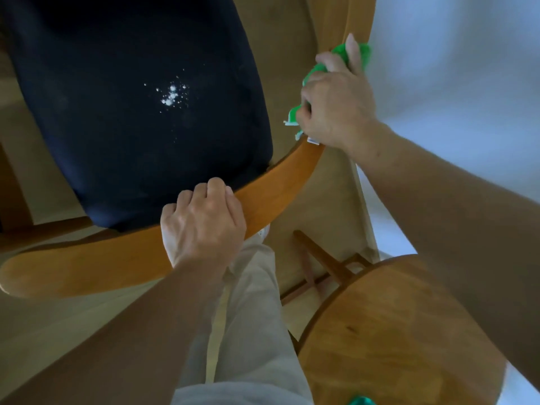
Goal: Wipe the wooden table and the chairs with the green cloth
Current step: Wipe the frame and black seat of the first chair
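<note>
The left hand [201,220] sits just below the middle of the view, at about 6 o'clock, with its fingers curled over the curved wooden backrest [271,197] of a chair and gripping it. The backrest sweeps from 8 o'clock up toward 2 o'clock.

The right hand [336,103] is at about 2 o'clock, near the upper end of that backrest. Its fingers are closed round a bunched green cloth [314,71], which it presses against the wood where the backrest meets an upright wooden post [355,19]. Green folds show above the knuckles and below the thumb, with a small white tag at the lower edge of the cloth.

The chair's seat is a dark navy cushion [131,97] filling the 10 to 12 o'clock part of the view. Near its middle lies a small scatter of white specks [172,95].

A second wooden chair [403,331] lies at 4 to 5 o'clock, its rounded wooden part close to the camera, with thin brown rungs [321,258] showing just above it. A small green thing [359,401] peeks in at the bottom edge; what it is cannot be told.

The person's light trouser leg [248,317] runs down at 6 o'clock, over a pale wooden floor [58,317]. A white wall [453,68] fills the 1 to 3 o'clock side.
</note>
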Motion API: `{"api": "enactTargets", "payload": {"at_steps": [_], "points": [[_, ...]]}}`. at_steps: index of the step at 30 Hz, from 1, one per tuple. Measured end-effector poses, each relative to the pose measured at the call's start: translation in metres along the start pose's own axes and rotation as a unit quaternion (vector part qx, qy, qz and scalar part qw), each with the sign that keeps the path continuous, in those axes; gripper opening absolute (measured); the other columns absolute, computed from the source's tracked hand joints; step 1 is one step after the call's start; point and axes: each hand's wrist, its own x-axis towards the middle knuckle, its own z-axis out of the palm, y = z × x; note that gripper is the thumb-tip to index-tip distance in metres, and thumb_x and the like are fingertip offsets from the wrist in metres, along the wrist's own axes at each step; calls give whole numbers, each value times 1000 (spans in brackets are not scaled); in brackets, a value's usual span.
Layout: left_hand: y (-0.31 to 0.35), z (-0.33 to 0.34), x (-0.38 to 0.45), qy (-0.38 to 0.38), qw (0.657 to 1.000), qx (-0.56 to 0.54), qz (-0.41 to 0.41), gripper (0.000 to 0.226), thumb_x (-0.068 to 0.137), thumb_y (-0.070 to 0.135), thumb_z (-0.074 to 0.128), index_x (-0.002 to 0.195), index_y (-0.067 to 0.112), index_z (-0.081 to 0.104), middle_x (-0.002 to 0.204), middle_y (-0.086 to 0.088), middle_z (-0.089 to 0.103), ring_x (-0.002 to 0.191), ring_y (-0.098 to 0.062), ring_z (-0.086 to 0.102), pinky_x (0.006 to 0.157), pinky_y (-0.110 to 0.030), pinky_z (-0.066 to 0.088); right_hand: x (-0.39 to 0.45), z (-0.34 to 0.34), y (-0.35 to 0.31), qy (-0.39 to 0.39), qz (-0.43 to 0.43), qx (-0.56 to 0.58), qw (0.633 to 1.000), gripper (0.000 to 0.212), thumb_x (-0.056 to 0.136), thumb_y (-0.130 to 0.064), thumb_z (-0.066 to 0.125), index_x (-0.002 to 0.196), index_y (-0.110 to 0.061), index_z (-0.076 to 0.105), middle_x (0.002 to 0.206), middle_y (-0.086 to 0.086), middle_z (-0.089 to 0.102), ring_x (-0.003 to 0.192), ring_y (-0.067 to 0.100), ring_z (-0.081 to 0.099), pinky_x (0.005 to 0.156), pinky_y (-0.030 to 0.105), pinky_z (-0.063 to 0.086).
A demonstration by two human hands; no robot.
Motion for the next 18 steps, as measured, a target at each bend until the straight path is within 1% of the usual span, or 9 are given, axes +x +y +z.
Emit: {"api": "enactTargets", "payload": {"at_steps": [2,4,6,8,11,14,16,17,18], "points": [[0,0,0,8,1000,7,5,34,100,27,29,80,15,55,66,0,56,60,-22,50,58,-34,32,-4,-3,-6,-5,18,0,1000,48,93,-40,32,87,-19,75,92,-1,70,127,25,45,119,53,-4],[0,0,0,10,1000,6,5,35,100,27,29,80,16,56,66,0,56,60,-21,49,58,-34,31,-18,0,-24,-13,11,34,999,54,94,-41,24,77,-23,72,78,-3,66,113,22,55,120,52,-5],[-1,1,0,8,1000,2,4,35,100,28,29,80,17,55,66,1,55,60,-20,48,59,-34,31,-38,2,-51,-16,10,131,991,51,96,-38,27,66,-22,66,62,-5,57,89,17,59,121,47,-2],[-1,1,0,12,1000,-3,-2,34,100,27,28,78,17,53,65,1,54,60,-20,46,60,-33,30,-52,4,-71,-12,15,201,979,46,96,-36,36,64,-19,64,58,-5,53,78,16,54,121,43,3],[1,1,0,26,1000,-2,-3,35,98,28,29,75,17,52,62,2,51,58,-18,42,58,-33,29,-51,6,-62,-21,-31,201,979,47,99,-35,34,61,-21,57,61,-7,53,87,17,56,120,43,4],[3,-1,0,27,1000,-1,-1,35,98,28,28,74,17,51,60,3,50,56,-18,43,57,-33,31,-26,2,-25,-46,-74,121,989,54,100,-39,23,66,-26,62,71,-7,61,100,14,57,119,43,-7],[3,-2,0,18,1000,-1,-7,36,98,29,27,74,19,50,60,4,49,56,-19,45,57,-34,34,-3,-6,2,-25,-88,36,995,49,99,-42,27,77,-27,69,89,-6,68,115,17,54,119,47,-9],[3,-2,0,15,1000,-2,-10,35,98,30,26,74,20,50,61,5,49,56,-19,46,58,-34,34,9,-12,14,-12,-86,-8,996,43,98,-42,33,86,-27,71,105,-3,69,126,20,48,120,51,-6],[3,-2,0,13,1000,-2,-14,35,98,31,26,74,20,50,61,5,49,56,-19,46,58,-34,35,20,-18,25,-2,-75,-39,996,36,97,-42,40,98,-25,72,126,1,63,138,23,37,119,54,-4]]}}
